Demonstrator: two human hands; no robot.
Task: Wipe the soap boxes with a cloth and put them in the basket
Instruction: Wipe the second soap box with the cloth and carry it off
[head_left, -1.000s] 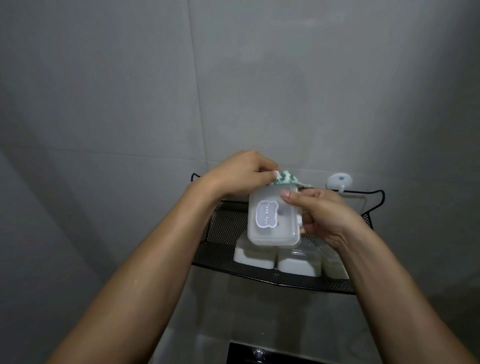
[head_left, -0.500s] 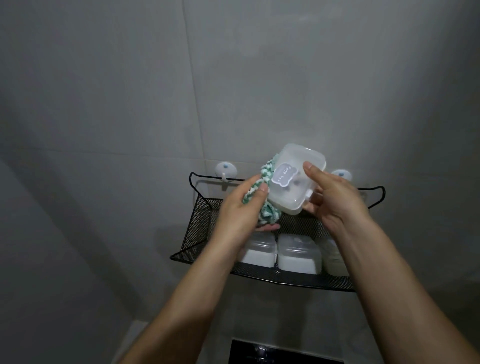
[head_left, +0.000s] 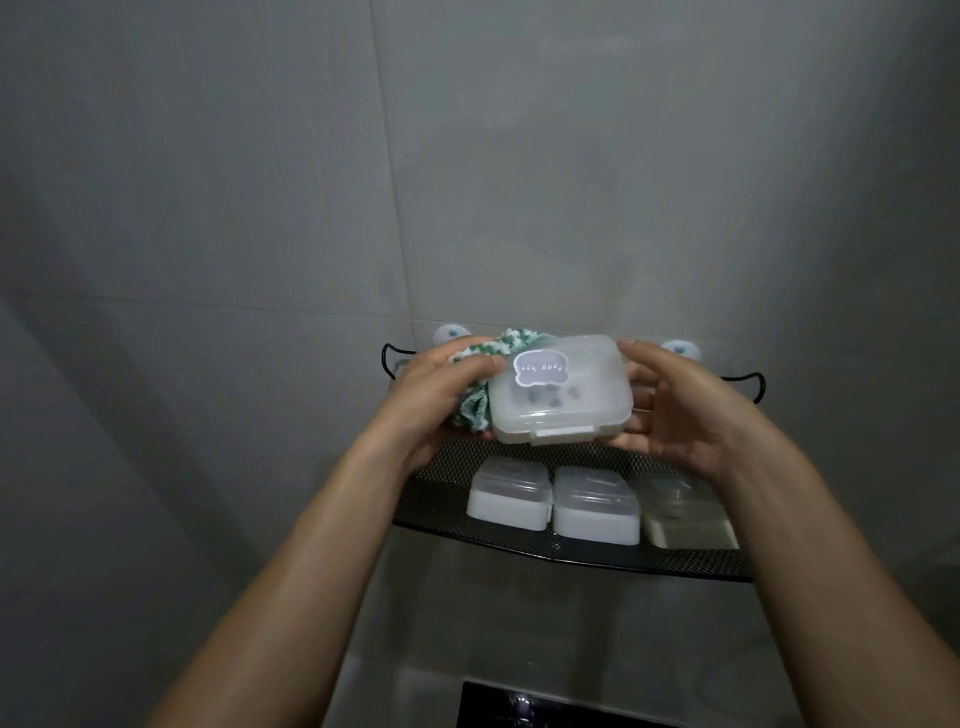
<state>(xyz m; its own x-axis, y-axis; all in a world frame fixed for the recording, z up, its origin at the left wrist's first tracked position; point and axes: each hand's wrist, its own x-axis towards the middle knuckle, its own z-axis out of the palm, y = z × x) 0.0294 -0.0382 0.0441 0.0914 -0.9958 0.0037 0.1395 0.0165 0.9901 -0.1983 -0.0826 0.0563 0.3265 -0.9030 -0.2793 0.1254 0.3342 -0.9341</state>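
Soap box (head_left: 561, 391), translucent and latched, sits level between both hands above the black mesh basket (head_left: 447, 512). Left hand (head_left: 434, 397) grips a green-white cloth (head_left: 474, 410) at the box's 9 o'clock; right hand (head_left: 675, 410) holds its 3 o'clock end. Three closed soap boxes (head_left: 595, 506) line the basket, which hangs on two wall hooks (head_left: 678, 349).

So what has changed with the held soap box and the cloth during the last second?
The held soap box was turned from upright to lying flat, latch toward the camera. The cloth in the left hand went from its top to its left side. The right hand still supports it; three boxes stay in the basket.
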